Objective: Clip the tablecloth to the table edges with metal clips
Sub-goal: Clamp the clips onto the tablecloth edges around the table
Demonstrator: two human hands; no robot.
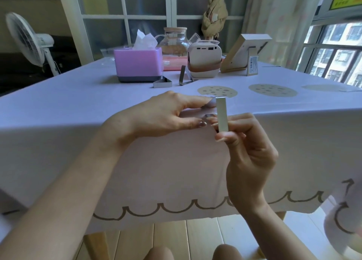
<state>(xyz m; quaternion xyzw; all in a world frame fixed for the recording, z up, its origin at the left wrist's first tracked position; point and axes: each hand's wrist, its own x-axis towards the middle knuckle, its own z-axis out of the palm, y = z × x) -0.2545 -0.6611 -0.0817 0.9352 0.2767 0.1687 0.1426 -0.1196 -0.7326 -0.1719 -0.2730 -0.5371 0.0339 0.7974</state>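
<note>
A pale lilac tablecloth [82, 103] covers the table and hangs over its near edge. A flat metal clip [222, 113] stands upright at that edge, and my right hand [248, 152] pinches its lower end between thumb and fingers. My left hand [164, 115] sits just left of the clip, fingertips touching the clip's top and pinching the cloth at the table edge. Two more metal clips lie farther back on the cloth: a triangular clip [163, 82] and an upright clip [183, 75].
At the back stand a purple tissue box [138, 64], a glass teapot [174, 42], a small white device [204, 60] and a leaning picture frame [244, 53]. A fan [29, 42] is at the far left. Windows lie to the right. My knees show below the cloth.
</note>
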